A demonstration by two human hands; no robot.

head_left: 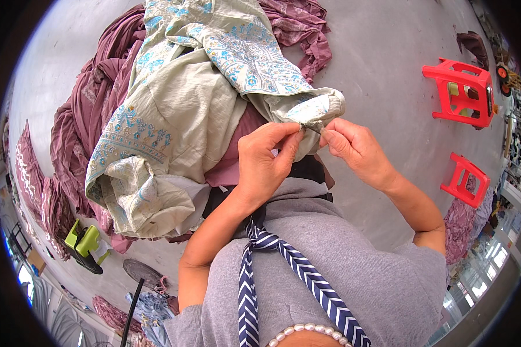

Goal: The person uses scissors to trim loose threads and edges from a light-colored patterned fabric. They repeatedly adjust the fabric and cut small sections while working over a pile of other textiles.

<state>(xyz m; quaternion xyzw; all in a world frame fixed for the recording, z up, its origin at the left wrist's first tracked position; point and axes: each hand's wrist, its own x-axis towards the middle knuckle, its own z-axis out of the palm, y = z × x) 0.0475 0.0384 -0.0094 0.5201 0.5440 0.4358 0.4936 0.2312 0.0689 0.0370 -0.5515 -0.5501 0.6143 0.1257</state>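
Note:
A pale green garment [179, 110] with blue and gold patterned bands lies in folds over my lap. My left hand [266, 162] is closed, thumb and forefinger pinching the garment's edge near its right end. Close by on the right, my right hand [356, 151] pinches the same edge between thumb and bent fingers. A small dark green strip shows between the fingertips, too small to make out. The fabric folds over just above both hands. Mauve cloth [237, 144] shows beneath the garment, next to my left wrist.
Heaped mauve fabric [95, 104] lies to the left, with more mauve cloth [301, 29] beyond the garment. Two red plastic stools [463, 72] stand on the grey floor [382, 52] at right. A lime green stool [85, 240] is at lower left.

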